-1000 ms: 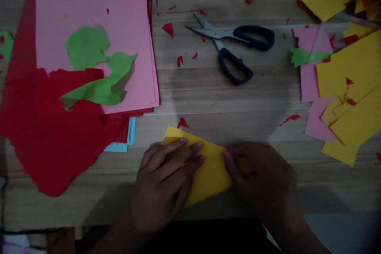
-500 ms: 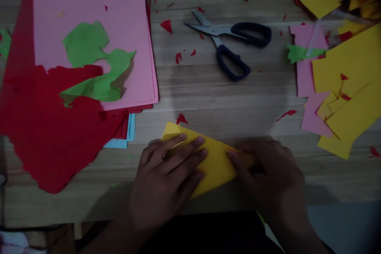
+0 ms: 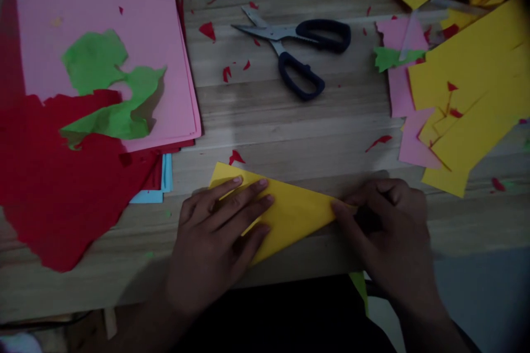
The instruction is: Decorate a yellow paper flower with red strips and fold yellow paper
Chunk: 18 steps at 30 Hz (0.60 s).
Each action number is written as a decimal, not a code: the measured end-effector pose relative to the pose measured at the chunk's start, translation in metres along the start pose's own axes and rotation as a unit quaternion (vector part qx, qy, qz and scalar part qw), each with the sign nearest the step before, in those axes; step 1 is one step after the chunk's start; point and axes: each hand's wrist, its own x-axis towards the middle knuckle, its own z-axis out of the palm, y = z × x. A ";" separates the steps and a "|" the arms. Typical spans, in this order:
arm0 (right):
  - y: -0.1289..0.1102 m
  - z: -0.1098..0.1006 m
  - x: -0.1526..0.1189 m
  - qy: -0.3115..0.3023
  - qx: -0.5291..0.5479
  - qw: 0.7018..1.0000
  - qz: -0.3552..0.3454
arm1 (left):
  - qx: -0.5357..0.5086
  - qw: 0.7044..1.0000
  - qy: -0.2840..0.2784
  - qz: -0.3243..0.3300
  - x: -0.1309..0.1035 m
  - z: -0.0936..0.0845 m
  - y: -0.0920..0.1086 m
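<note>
A folded yellow paper (image 3: 290, 215) lies near the table's front edge, tapering to a narrow point at the right. My left hand (image 3: 219, 237) rests flat on its left part, with the fingers spread a little. At the pointed right end, my right hand (image 3: 389, 226) pinches the paper between thumb and fingers. The very tip is partly hidden by those fingers.
Scissors (image 3: 290, 36) with dark handles lie spread beyond the paper. At the left are pink sheets (image 3: 144, 5), a torn green piece (image 3: 95, 60) and red paper (image 3: 62, 176). Yellow pieces (image 3: 476, 66) and pink scraps (image 3: 418, 138) lie at the right.
My right hand has slid outward along the yellow paper to its tip, so more of the narrow end shows. The view has shifted, moving the table items leftward.
</note>
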 end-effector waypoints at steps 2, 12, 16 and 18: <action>0.001 0.000 0.001 -0.002 0.004 1.000 -0.001 | 0.000 1.000 0.001 -0.001 0.000 0.000 0.000; 0.002 0.003 -0.026 0.096 0.039 0.994 -0.032 | 0.021 0.999 -0.018 0.021 0.005 -0.005 0.004; -0.016 0.005 -0.026 0.048 0.061 0.997 -0.006 | 0.045 0.999 -0.023 0.004 0.009 -0.001 0.015; -0.028 0.012 -0.018 0.038 0.072 0.997 0.015 | 0.046 0.999 -0.001 -0.005 0.009 0.005 0.019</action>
